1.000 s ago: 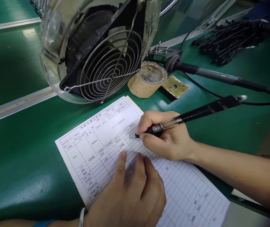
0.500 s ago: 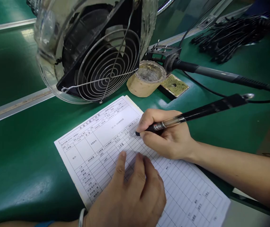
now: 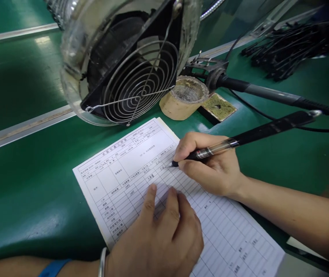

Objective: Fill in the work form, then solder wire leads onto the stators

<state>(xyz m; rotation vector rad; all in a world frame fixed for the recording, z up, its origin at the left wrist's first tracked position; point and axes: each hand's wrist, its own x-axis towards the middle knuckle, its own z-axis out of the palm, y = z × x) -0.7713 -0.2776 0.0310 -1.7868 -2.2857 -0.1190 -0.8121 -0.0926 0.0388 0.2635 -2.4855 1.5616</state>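
A black pen [image 3: 262,129] is pinched in my right hand [image 3: 210,165], its tip on a printed form [image 3: 137,154] with a ruled table and handwritten entries. The tip stands beside a short handwritten entry in one of the upper rows. Flat on the lower left part of the sheet rests my left hand [image 3: 161,231], fingers spread, index fingertip just below the written characters. It holds the paper against the green table [image 3: 37,207]. A silver bracelet and a blue band show on the left arm.
Behind the form hangs a fan [image 3: 138,84] with a wire guard in a clear plastic housing. To its right stand a round tan pot [image 3: 181,107], a sponge tray [image 3: 219,107] and a soldering iron [image 3: 262,92] in its holder. A bundle of black cables [image 3: 291,50] lies at the back right.
The pen tip has shifted slightly and the handwritten entry beside it has grown by a few strokes. The whole view has moved a little, with more of the left forearm showing.
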